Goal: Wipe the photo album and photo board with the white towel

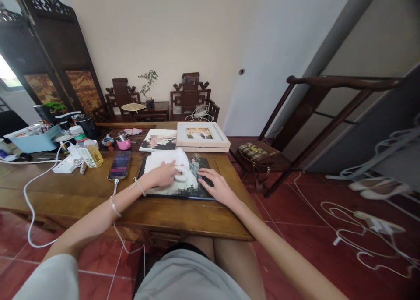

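A dark-framed photo lies flat on the wooden table in front of me. My left hand rests on a white cloth that covers the photo's left and middle part, fingers curled into the cloth. My right hand lies flat on the photo's right side, fingers stretched out, pressing on it. Thin bracelets circle my left wrist.
A white-framed picture and a loose photo print lie behind. A phone on a cable, a pink cup, a bottle, a power strip and a blue tray sit left. A wooden chair stands at the right.
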Demonstrator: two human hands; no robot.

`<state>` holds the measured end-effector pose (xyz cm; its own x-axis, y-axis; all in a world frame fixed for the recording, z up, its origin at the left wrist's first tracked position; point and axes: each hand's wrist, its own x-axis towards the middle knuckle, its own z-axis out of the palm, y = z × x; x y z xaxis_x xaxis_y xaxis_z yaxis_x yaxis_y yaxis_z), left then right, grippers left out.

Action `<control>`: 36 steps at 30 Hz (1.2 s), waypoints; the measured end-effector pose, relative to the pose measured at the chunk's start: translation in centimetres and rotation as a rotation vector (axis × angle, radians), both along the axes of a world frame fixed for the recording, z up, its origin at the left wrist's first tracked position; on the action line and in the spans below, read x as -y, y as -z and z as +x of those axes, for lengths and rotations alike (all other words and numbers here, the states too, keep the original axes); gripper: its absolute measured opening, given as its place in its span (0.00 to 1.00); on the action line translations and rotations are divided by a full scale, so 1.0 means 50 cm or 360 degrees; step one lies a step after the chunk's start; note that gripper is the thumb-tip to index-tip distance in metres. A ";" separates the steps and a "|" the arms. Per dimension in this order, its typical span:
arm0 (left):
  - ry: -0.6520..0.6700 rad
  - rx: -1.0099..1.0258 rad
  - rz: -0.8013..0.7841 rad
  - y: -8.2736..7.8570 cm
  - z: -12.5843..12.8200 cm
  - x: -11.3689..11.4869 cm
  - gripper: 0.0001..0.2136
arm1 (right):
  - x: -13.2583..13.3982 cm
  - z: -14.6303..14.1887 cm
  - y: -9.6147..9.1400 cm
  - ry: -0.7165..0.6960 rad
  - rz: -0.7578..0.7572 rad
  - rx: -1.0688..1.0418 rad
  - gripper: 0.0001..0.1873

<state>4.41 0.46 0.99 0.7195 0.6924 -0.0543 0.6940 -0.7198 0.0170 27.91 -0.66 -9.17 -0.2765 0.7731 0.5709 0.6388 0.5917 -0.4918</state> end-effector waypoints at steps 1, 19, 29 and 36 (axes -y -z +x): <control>0.0058 -0.0042 -0.0040 0.000 -0.003 0.028 0.20 | 0.000 0.000 0.000 0.0003 0.0002 -0.0002 0.14; -0.0124 0.0035 0.0069 0.017 -0.049 -0.063 0.22 | 0.001 0.003 -0.003 0.0014 -0.0045 0.0011 0.14; 0.0294 -0.0052 -0.0063 0.016 -0.045 0.170 0.24 | 0.001 0.000 -0.007 0.0006 -0.0045 -0.0005 0.14; 0.0144 0.0075 -0.0098 0.023 -0.088 0.056 0.22 | 0.002 0.000 -0.006 0.0016 -0.0044 -0.0007 0.14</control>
